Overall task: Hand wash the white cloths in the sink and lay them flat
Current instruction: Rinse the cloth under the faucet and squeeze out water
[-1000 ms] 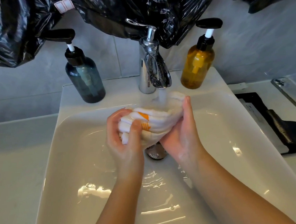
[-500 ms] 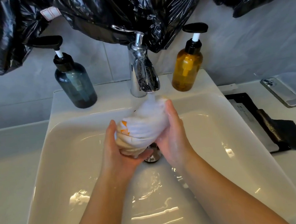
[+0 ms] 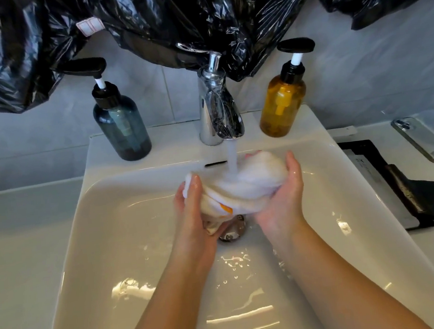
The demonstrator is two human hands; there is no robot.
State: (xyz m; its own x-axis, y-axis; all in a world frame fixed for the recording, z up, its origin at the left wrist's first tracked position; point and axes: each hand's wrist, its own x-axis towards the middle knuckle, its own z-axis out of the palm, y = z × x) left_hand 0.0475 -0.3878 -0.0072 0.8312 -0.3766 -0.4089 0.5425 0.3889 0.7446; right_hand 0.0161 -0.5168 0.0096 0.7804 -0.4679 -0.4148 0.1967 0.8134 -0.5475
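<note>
Plastic sheeting (image 3: 196, 12): black, glossy, crinkled film hanging over the wall. Its lower edge drapes just behind the tap lever.
Sink (image 3: 110, 227): white glazed ceramic, rectangular with rounded corners, wet and reflective. Water bouncing off the bundle could spray over the rim onto the counter.
Left hand (image 3: 194, 219): wet, fingers and thumb wrapped round the left end of the cloth.
Right hand (image 3: 285, 200): wet, cupped under the right end with fingers curled up over it, gripping.
White cloth (image 3: 249, 185): 1 soft, soaked cloth with an orange mark, bunched into a twisted lump. It is held between both hands above the drain, directly under the stream. It is probably heavy and slick, so a loosened grip would drop it.
Faucet (image 3: 217, 111): polished chrome with a curved spout, running a steady stream (image 3: 232, 157).
Pump bottles: 2 smooth round translucent ones on the back ledge, teal (image 3: 123, 128) at left and amber (image 3: 281, 105) at right. A careless reach could tip either.
Phone (image 3: 420, 139): flat on the right counter, well apart from the basin, though splashes might reach it.
Drain (image 3: 233, 231): round metal, partly hidden. A fallen cloth would likely cover it and let water pool.
</note>
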